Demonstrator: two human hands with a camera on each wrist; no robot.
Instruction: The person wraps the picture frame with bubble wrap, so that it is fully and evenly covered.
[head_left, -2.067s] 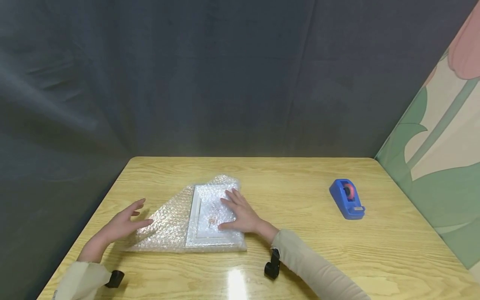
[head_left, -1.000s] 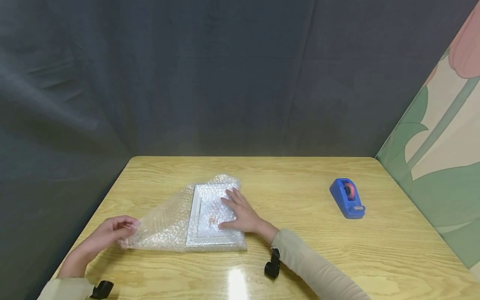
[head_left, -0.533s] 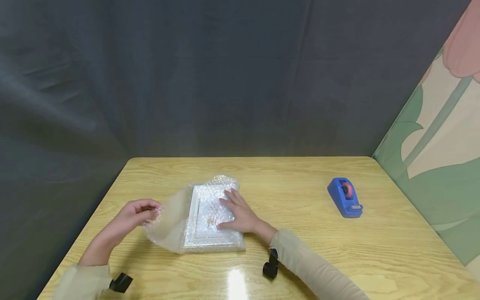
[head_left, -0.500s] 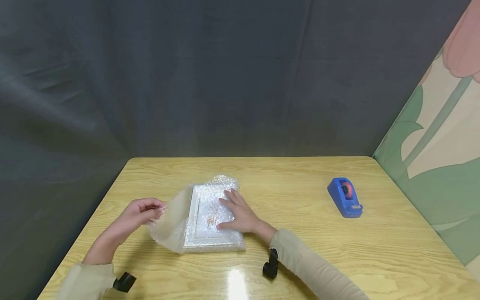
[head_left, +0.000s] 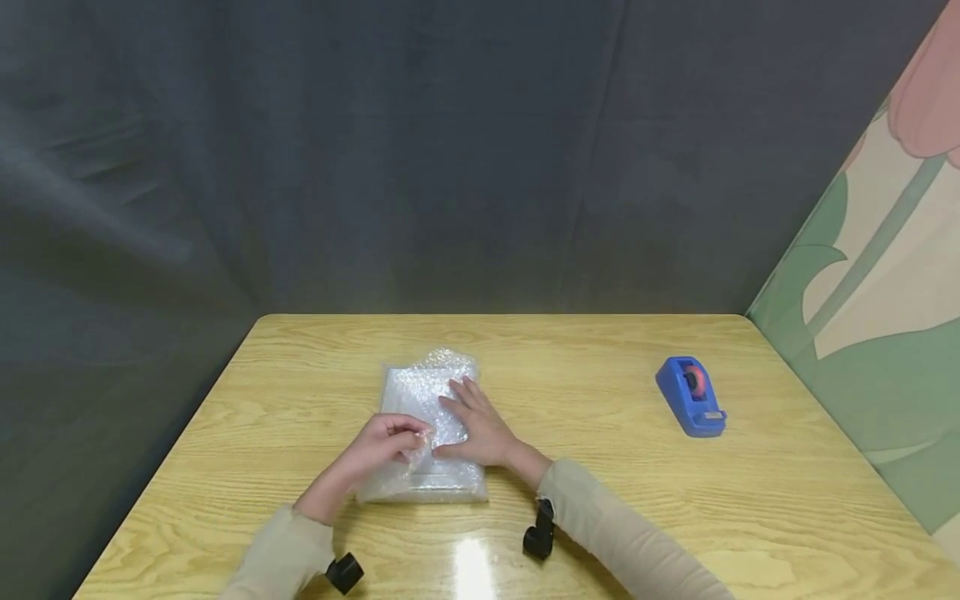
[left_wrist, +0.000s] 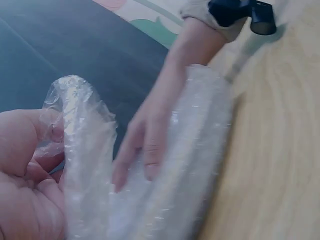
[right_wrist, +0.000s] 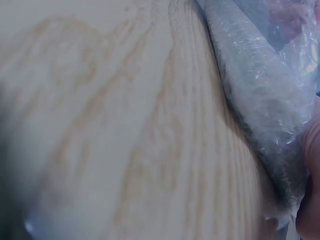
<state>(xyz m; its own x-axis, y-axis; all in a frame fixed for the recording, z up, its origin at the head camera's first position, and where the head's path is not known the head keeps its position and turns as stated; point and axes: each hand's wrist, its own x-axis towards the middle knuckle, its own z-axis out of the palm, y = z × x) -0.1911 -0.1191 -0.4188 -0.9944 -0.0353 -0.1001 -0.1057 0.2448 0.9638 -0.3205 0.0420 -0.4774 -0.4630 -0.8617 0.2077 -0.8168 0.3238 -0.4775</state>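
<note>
A white picture frame (head_left: 438, 482) lies flat on the table, covered in clear bubble wrap (head_left: 447, 358). My left hand (head_left: 384, 446) pinches the loose flap of the wrap between thumb and fingers and holds it up over the left part of the frame. In the left wrist view that flap (left_wrist: 85, 155) stands upright beside the fingers, with the wrapped frame (left_wrist: 195, 150) behind it. My right hand (head_left: 480, 429) rests with spread fingers on the wrapped frame's right side. Only a slice of the right hand (right_wrist: 311, 170) shows in the right wrist view, at the bundle's edge.
On the right part of the wooden table (head_left: 585, 392) stands a blue tape dispenser (head_left: 690, 397) with a red roll. A dark curtain (head_left: 450, 167) hangs along the back and left; a flower-patterned panel (head_left: 892, 275) borders the right.
My left hand first hovered open by the flap, then took hold of its left end, lifted it and brought it rightward over the frame. The right hand has stayed on the frame.
</note>
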